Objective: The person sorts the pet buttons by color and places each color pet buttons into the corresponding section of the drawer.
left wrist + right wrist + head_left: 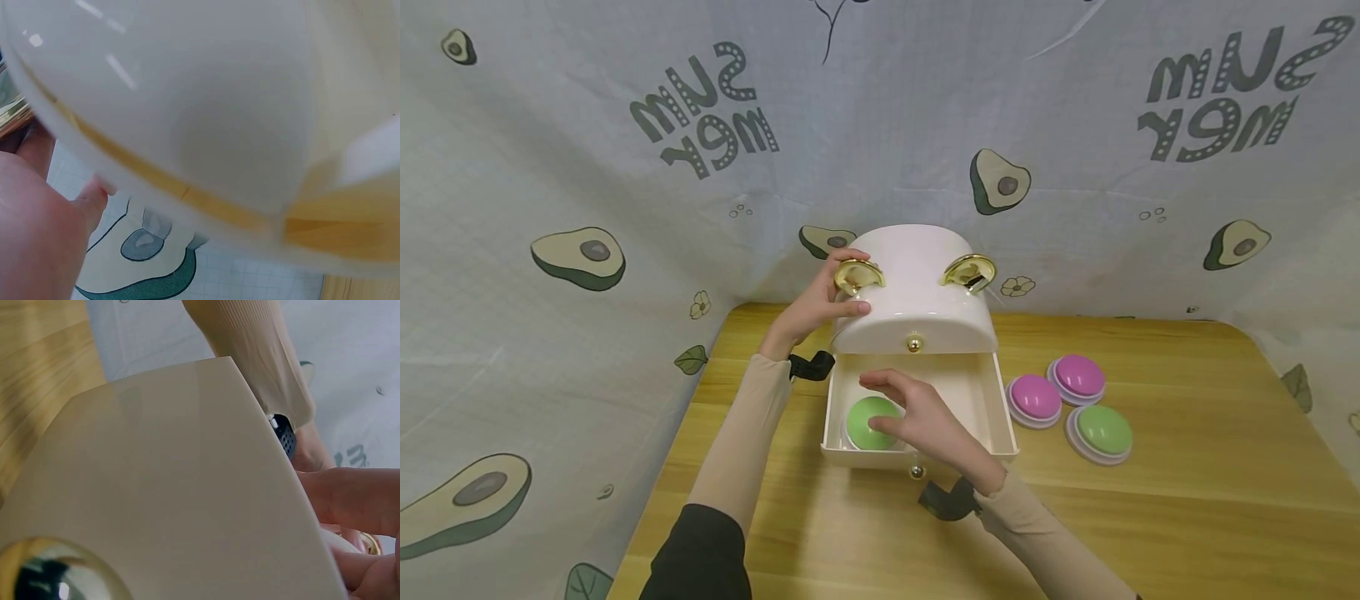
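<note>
A white box with gold ears stands on the table, its lower drawer pulled out. My left hand holds the box around the gold ear on the left, thumb in front. Inside the drawer's left front corner lies a green domed button on a white base. Over it hovers my right hand, thumb and fingers spread apart, the thumb overlapping the dome; whether it touches cannot be seen. In the right wrist view, the drawer front hides part of the right hand.
Right of the drawer, two pink domed buttons and another green domed button lie on the wooden table. An upper gold knob and a drawer knob stick out frontward. A printed curtain hangs behind.
</note>
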Demonstrator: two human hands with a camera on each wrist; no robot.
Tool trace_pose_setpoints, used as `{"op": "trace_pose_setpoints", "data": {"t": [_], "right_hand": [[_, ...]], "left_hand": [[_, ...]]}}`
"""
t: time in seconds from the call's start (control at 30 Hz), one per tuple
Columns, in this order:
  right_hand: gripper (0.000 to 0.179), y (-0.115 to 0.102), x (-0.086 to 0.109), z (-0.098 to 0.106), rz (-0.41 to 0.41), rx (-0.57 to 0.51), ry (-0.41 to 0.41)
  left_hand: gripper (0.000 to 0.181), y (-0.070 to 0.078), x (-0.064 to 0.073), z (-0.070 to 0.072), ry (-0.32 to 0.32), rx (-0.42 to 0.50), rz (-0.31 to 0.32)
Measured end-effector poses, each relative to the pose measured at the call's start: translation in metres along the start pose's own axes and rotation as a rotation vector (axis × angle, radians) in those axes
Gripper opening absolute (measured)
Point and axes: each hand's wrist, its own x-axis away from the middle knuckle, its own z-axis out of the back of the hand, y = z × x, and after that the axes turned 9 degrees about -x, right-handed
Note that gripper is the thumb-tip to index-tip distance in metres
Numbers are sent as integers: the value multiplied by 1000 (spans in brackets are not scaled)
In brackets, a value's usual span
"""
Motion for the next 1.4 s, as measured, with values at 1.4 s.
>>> {"op": "trace_pose_setpoints", "data": {"t": [1.4], "right_hand": [[41, -17, 75, 92, 248, -194, 405]], "left_hand": [[65, 3, 1, -2, 22, -3, 35]]}}
